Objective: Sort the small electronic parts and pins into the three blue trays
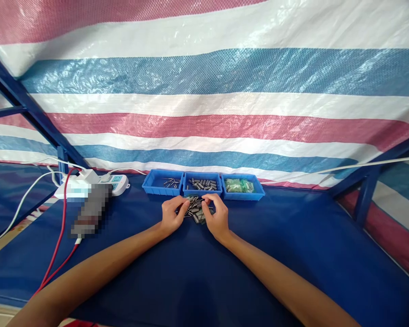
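A small pile of mixed metal parts [195, 211], thin pins and short grey cylinders, lies on the blue table between my hands. At its left edge, my left hand [172, 215] is closed, thumb and fingers pinched. My right hand [218, 217] curls in from the right, its thumb and forefinger also together over the pile. Whatever is between the fingertips of either hand is too small to tell. Just behind stand three blue bins: a left bin [150, 190] with thin pins, a middle bin [194, 193] with grey cylinders, and a right bin [245, 196] with greenish clear packets.
On the left are a white power strip [121, 185] with plugs, a blurred dark device [92, 211] and a red cable [62, 227]. Striped sheeting [225, 72] hangs behind the bins. Blue frame posts [366, 200] stand at both sides, and a white cable [361, 166] crosses the right.
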`<move>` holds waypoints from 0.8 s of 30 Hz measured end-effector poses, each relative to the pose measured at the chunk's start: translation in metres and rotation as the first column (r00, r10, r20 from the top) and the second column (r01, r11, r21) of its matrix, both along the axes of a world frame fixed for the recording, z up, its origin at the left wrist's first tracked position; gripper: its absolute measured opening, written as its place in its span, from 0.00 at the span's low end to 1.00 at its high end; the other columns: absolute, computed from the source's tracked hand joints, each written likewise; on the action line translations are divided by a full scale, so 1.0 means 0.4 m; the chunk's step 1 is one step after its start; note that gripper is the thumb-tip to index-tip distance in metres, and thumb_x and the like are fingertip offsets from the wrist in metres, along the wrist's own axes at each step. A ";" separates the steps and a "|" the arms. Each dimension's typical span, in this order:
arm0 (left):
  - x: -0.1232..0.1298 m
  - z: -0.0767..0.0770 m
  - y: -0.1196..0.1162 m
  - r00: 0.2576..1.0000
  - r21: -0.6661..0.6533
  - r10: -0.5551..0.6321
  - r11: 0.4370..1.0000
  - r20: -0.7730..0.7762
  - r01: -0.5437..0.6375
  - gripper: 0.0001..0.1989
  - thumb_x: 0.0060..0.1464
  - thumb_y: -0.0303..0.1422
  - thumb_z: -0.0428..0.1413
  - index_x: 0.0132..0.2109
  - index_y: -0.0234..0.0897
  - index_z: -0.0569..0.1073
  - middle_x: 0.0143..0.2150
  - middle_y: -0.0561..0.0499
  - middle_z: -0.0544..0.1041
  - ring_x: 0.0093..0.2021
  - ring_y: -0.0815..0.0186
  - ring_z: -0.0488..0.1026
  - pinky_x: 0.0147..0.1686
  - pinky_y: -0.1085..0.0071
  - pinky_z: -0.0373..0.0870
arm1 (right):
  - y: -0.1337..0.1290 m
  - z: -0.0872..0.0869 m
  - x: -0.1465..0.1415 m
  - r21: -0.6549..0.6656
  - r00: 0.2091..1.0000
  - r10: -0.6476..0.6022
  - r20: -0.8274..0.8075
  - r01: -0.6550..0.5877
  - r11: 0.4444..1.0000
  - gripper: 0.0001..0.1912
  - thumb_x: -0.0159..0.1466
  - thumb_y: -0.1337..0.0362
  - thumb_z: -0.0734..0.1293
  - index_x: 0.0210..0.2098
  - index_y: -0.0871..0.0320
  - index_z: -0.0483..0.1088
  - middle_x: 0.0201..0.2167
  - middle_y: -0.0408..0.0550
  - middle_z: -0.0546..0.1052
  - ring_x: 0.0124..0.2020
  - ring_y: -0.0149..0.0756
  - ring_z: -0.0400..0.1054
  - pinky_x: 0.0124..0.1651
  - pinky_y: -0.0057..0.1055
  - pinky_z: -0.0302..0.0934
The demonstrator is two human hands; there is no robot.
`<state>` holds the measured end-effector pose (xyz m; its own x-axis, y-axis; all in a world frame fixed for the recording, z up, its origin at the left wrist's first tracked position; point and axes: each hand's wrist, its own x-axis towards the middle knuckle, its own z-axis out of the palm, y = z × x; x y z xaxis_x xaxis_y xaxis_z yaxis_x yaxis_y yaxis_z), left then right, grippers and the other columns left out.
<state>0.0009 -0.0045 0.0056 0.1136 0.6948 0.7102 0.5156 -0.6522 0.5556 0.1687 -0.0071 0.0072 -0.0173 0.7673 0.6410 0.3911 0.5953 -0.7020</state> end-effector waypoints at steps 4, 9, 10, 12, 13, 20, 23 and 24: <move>0.001 -0.003 0.001 1.000 -0.013 -0.028 1.000 -0.006 0.028 0.12 0.60 0.33 0.50 0.31 0.33 0.73 0.24 0.50 0.72 0.24 0.70 0.67 0.27 0.73 0.63 | 0.004 -0.008 0.003 0.005 1.000 -0.011 -0.009 0.011 1.000 0.07 0.64 0.66 0.60 0.40 0.57 0.68 0.29 0.46 0.70 0.34 0.35 0.66 0.41 0.34 0.63; 0.002 -0.001 0.002 0.999 -0.012 -0.032 0.999 -0.010 0.032 0.12 0.60 0.33 0.50 0.31 0.33 0.73 0.24 0.50 0.72 0.24 0.70 0.67 0.27 0.74 0.62 | 0.013 -0.009 0.008 0.027 0.998 -0.012 -0.068 0.014 1.000 0.09 0.64 0.66 0.61 0.44 0.57 0.67 0.32 0.47 0.72 0.35 0.35 0.68 0.44 0.35 0.64; 0.002 -0.001 0.003 0.999 -0.012 -0.031 0.999 -0.013 0.031 0.12 0.60 0.33 0.50 0.31 0.33 0.73 0.24 0.50 0.72 0.24 0.70 0.67 0.26 0.74 0.62 | 0.014 -0.009 0.008 0.027 0.997 -0.008 -0.080 0.010 1.000 0.09 0.64 0.66 0.61 0.44 0.57 0.66 0.33 0.47 0.72 0.36 0.36 0.68 0.44 0.36 0.64; 0.002 0.000 0.003 0.999 -0.019 -0.033 0.999 -0.017 0.033 0.13 0.60 0.34 0.50 0.31 0.33 0.73 0.24 0.50 0.71 0.23 0.70 0.66 0.26 0.74 0.61 | 0.014 -0.008 0.007 0.029 0.995 0.004 -0.096 -0.001 1.000 0.10 0.64 0.66 0.61 0.45 0.57 0.66 0.33 0.47 0.72 0.36 0.36 0.68 0.44 0.36 0.65; 0.003 0.001 0.003 0.999 -0.025 -0.036 0.999 -0.018 0.036 0.13 0.60 0.34 0.49 0.31 0.33 0.73 0.24 0.50 0.72 0.23 0.70 0.66 0.26 0.73 0.62 | 0.013 -0.008 0.007 0.033 0.995 0.009 -0.099 -0.006 0.999 0.10 0.64 0.66 0.61 0.45 0.57 0.66 0.33 0.47 0.73 0.36 0.36 0.69 0.44 0.36 0.65; 0.003 0.005 0.004 0.997 -0.046 -0.067 0.997 -0.041 0.065 0.13 0.60 0.33 0.50 0.30 0.33 0.73 0.24 0.50 0.71 0.24 0.70 0.67 0.27 0.74 0.61 | 0.007 -0.011 0.003 0.046 0.995 0.021 -0.098 -0.016 0.999 0.10 0.64 0.67 0.61 0.45 0.57 0.66 0.35 0.47 0.73 0.37 0.36 0.69 0.44 0.36 0.65; 0.004 0.005 0.005 0.996 -0.037 -0.068 0.997 -0.057 0.066 0.14 0.60 0.34 0.49 0.30 0.33 0.73 0.23 0.51 0.70 0.23 0.70 0.66 0.26 0.74 0.60 | 0.007 -0.012 0.003 0.050 0.996 0.028 -0.084 -0.024 0.998 0.10 0.64 0.67 0.61 0.45 0.56 0.66 0.35 0.47 0.73 0.37 0.36 0.69 0.44 0.36 0.65; 0.004 0.005 0.006 0.996 -0.035 -0.066 0.997 -0.064 0.064 0.15 0.61 0.35 0.49 0.30 0.33 0.73 0.22 0.51 0.70 0.23 0.70 0.65 0.25 0.74 0.60 | 0.008 -0.012 0.003 0.054 0.996 0.030 -0.080 -0.026 0.998 0.10 0.64 0.67 0.60 0.45 0.56 0.66 0.35 0.47 0.73 0.37 0.36 0.69 0.44 0.36 0.66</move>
